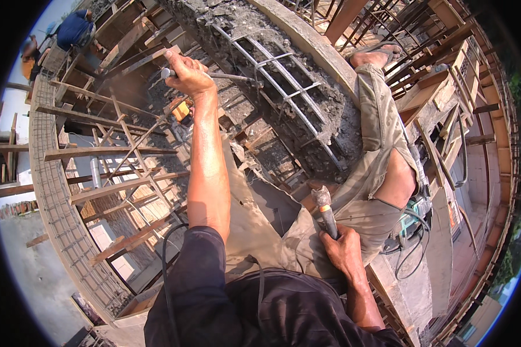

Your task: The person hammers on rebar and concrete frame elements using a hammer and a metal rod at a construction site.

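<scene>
Head view. Your two hands are apart, each closed on its own tool. The left hand (190, 76), left of the beam (329, 101), grips the chisel (233, 77) near its struck end; the rod runs crosswise, its far end at the beam's left side. Whether that end presses into the concrete cannot be told. The grip presumably steadies the rod while leaving its head exposed. The right hand (342, 247), below the beam's near end, is wrapped around the handle of the hammer (327, 220), head up, a hold that appears to keep the tool ready yet clear of the chisel. Your bent right leg (382, 130) lies along the beam's right side, probably for balance.

The chisel is a slim, grey, straight rod with a shiny, flattened head. The hammer shows a blunt, dusty head and a dark handle ringed by a yellow-orange band. The beam is rough, grey and broken along its upper face, where pale bars (303, 92) lie exposed, long ones crossed by short ties. Right of the beam's near end rests a teal power tool (410, 218) with a looped cord (424, 246); well left of the beam stands a timber frame (110, 152).
</scene>
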